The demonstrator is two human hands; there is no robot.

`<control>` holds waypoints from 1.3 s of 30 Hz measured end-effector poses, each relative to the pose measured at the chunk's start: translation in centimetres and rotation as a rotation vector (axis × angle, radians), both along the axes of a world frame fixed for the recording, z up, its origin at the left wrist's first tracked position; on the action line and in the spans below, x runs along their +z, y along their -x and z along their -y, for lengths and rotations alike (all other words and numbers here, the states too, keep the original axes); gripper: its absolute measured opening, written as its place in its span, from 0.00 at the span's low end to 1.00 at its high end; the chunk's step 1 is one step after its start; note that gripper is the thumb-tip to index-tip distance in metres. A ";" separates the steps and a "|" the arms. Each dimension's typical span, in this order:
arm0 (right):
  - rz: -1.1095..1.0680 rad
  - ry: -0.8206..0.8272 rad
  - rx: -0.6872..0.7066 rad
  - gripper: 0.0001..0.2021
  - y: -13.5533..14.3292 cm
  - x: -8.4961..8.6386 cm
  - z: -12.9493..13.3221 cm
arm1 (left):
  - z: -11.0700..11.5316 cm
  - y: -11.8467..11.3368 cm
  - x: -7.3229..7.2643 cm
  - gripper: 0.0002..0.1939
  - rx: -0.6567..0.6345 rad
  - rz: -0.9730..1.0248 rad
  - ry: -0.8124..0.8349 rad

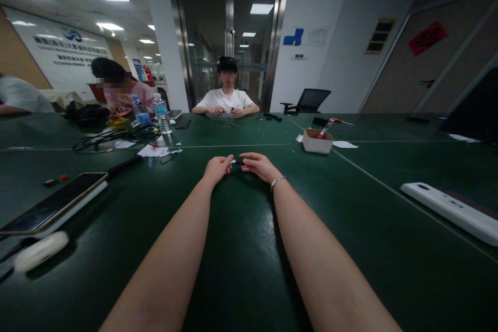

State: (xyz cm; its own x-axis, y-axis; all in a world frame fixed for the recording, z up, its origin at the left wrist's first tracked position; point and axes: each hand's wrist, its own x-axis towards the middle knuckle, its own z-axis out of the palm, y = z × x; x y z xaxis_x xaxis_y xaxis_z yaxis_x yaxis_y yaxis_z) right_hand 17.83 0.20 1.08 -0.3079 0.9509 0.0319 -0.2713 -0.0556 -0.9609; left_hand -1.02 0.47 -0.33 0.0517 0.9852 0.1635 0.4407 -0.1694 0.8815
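Both arms reach out over the dark green table [241, 249], and my hands meet above its middle. A small black piece with a silvery end [238, 161] lies between them; it is too small to name for certain. My left hand [218, 170] pinches the silvery end between thumb and fingers. On the black end, the thumb and fingers of my right hand [261, 166] are closed. A silver bangle [278, 182] circles the right wrist. My fingers partly cover the piece.
A phone [54, 202] and a white rounded gadget [41, 252] lie at the left, near black cables [109, 137] and water bottles [161, 113]. An open box [318, 141] stands right of centre; a white device [451, 210] is far right. People sit across the table.
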 end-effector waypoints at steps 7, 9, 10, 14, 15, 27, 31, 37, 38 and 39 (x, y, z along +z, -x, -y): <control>-0.015 0.013 -0.021 0.09 0.0 0.0 0.0 | -0.4 0.0 -0.4 0.20 -0.067 0.097 -0.020; -0.017 0.017 -0.026 0.09 0.0 -0.1 -0.1 | -0.4 0.0 -0.5 0.19 -0.061 0.119 -0.014; -0.016 0.019 -0.029 0.09 0.0 -0.1 -0.2 | -0.4 0.0 -0.5 0.18 -0.055 0.131 -0.010; -0.019 0.025 -0.038 0.07 0.0 -0.2 -0.4 | -0.3 0.0 -0.4 0.15 -0.058 0.174 -0.054; -0.019 0.028 -0.040 0.07 0.1 -0.3 -0.4 | -0.3 0.0 -0.4 0.14 -0.069 0.182 -0.084; 0.005 0.038 -0.044 0.07 0.1 -0.3 -0.5 | 0.3 -0.4 0.3 0.17 -0.068 0.217 -0.031; 0.018 0.038 -0.036 0.06 0.1 -0.3 -0.6 | -0.1 -0.2 -0.1 0.16 -0.075 0.187 -0.055; 0.027 0.038 -0.037 0.07 0.2 -0.1 -0.4 | 0.0 -0.2 -0.1 0.14 -0.068 0.188 -0.066; 0.028 0.039 -0.035 0.08 0.2 0.0 -0.3 | 0.0 -0.3 0.0 0.13 -0.075 0.191 -0.073; 0.030 0.040 -0.034 0.08 0.2 0.0 -0.3 | 0.1 -0.3 0.1 0.12 -0.075 0.188 -0.087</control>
State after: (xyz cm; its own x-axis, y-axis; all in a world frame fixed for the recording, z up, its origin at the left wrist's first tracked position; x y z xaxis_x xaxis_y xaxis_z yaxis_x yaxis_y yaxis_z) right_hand 17.66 0.50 1.10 -0.2758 0.9611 -0.0154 -0.2448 -0.0858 -0.9658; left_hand -0.73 0.41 -0.27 0.0850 0.9615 0.2613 0.2532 -0.2744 0.9277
